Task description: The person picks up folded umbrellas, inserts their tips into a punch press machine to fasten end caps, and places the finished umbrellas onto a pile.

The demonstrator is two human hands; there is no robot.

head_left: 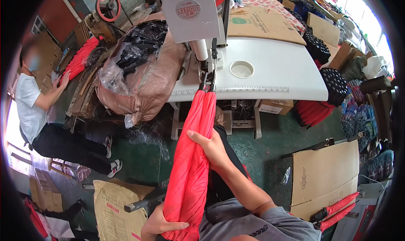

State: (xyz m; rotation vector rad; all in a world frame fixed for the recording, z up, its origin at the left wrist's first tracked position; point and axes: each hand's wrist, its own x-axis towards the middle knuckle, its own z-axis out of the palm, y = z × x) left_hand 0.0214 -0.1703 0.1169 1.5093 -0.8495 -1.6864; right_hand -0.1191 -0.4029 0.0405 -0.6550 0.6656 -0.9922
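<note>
Two red closed umbrellas (190, 165) lie side by side, stretching from my lap up to a white machine (192, 17) that looks like a sewing machine. Their black ends (207, 87) are under the machine's working head, at the front edge of the white tabletop (270, 74). My right hand (209, 148) wraps round the umbrellas near their middle, thumb on top. Lower down, my left hand (162, 223) grips their wide end from the left side, its thumb across the red fabric.
A woven sack (143, 87) with dark plastic-wrapped goods stands left of the machine. Further left, a co-worker (31, 97) touches red umbrellas (82, 57) on a bench. Cardboard (325, 173) lies at right, near more red umbrellas (337, 209). A paper sack (116, 209) is at lower left.
</note>
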